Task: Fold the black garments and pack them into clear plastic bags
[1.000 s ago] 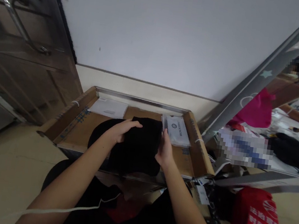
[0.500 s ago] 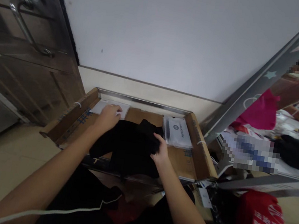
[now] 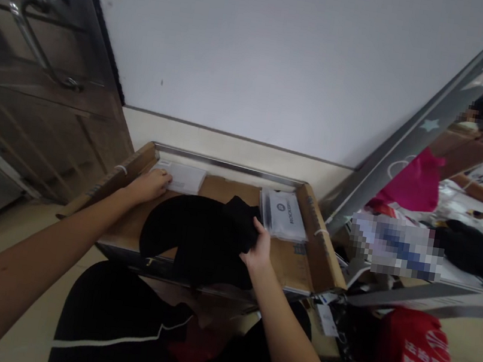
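A black garment (image 3: 196,241) lies in the middle of a shallow cardboard tray (image 3: 324,254), reaching from the tray's centre to its near edge, where dark cloth hangs over the rim. It is plain, matte black with no visible print; its left side forms a rounded lobe, and its upper right corner is bunched into a thick fold. The right hand (image 3: 258,250) grips that bunched corner, fingers curled into the cloth, on the side nearest the tray's right wall. The left hand (image 3: 150,184) reaches to the tray's far left corner, fingers bent down on the edge of a flat white packet (image 3: 185,177) lying there; whether it pinches the packet or only presses on it cannot be told. At the tray's far right corner, just beside the garment's fold, lies a clear bag (image 3: 284,213) with printed markings. To the right of the tray, on the floor, sits a red bag (image 3: 421,359) with white lettering.
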`<state>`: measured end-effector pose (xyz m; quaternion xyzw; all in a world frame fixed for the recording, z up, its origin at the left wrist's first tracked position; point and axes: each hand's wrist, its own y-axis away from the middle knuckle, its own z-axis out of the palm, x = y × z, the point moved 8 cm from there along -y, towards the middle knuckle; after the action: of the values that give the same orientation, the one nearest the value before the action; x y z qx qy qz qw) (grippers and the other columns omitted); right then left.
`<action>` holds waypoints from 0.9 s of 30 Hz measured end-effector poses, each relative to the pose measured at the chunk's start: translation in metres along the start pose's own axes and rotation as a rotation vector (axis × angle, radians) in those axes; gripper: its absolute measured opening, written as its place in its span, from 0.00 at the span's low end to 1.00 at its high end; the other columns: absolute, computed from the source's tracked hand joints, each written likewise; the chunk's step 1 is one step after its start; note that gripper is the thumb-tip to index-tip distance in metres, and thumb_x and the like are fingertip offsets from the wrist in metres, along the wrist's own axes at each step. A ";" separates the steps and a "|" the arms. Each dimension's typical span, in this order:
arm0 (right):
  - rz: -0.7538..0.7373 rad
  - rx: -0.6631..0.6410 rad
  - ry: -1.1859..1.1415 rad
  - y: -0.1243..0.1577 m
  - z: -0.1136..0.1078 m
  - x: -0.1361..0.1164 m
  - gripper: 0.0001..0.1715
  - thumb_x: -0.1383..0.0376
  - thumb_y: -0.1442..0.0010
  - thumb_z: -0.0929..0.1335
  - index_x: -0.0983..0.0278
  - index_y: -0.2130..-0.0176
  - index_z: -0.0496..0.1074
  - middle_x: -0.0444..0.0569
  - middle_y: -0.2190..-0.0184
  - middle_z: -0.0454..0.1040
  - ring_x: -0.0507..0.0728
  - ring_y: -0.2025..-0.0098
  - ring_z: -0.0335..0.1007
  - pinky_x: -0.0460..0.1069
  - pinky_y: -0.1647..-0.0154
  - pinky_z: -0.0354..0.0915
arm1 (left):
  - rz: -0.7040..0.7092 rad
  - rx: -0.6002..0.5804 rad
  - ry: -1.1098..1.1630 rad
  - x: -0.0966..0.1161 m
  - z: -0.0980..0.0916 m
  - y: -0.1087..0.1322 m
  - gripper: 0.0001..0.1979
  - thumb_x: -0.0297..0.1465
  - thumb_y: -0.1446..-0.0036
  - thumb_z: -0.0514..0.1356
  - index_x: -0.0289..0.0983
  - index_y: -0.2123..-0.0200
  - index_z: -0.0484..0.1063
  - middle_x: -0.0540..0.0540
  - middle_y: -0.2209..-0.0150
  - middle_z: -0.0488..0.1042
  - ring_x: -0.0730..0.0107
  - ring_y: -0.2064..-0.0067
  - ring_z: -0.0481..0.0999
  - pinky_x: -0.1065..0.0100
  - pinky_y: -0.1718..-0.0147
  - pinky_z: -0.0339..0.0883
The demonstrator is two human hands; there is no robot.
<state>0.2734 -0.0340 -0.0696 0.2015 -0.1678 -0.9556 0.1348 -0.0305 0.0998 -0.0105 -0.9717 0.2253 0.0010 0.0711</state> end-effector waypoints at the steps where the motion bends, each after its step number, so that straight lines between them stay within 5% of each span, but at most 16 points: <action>1: -0.005 -0.001 0.015 0.000 0.000 0.000 0.15 0.62 0.37 0.66 0.67 0.55 0.78 0.54 0.63 0.84 0.64 0.57 0.82 0.60 0.52 0.77 | 0.004 -0.013 -0.015 0.000 0.000 0.000 0.14 0.27 0.40 0.54 0.34 0.54 0.76 0.34 0.53 0.75 0.53 0.50 0.75 0.60 0.51 0.69; 11: 0.002 0.051 0.063 0.004 -0.002 0.001 0.12 0.65 0.39 0.67 0.68 0.59 0.78 0.54 0.68 0.84 0.64 0.60 0.83 0.58 0.55 0.78 | 0.071 -0.130 -0.130 0.009 0.000 0.000 0.17 0.30 0.39 0.54 0.35 0.49 0.74 0.35 0.50 0.74 0.52 0.48 0.74 0.60 0.53 0.69; 18: 0.005 0.053 0.079 0.004 -0.003 0.002 0.12 0.65 0.39 0.66 0.68 0.60 0.78 0.53 0.69 0.84 0.63 0.61 0.83 0.58 0.55 0.78 | 0.175 -0.149 -0.109 0.009 0.002 0.002 0.19 0.30 0.32 0.45 0.35 0.59 0.78 0.37 0.56 0.76 0.56 0.51 0.76 0.61 0.51 0.67; 27: 0.010 0.054 0.095 0.002 -0.005 0.003 0.12 0.64 0.40 0.67 0.66 0.59 0.78 0.52 0.68 0.84 0.64 0.60 0.83 0.59 0.54 0.78 | 0.215 -0.148 -0.067 0.016 0.006 0.004 0.15 0.33 0.34 0.51 0.36 0.60 0.78 0.38 0.56 0.76 0.57 0.52 0.76 0.63 0.52 0.68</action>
<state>0.2737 -0.0384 -0.0739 0.2492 -0.1877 -0.9394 0.1419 -0.0180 0.0905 -0.0176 -0.9440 0.3248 0.0575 0.0059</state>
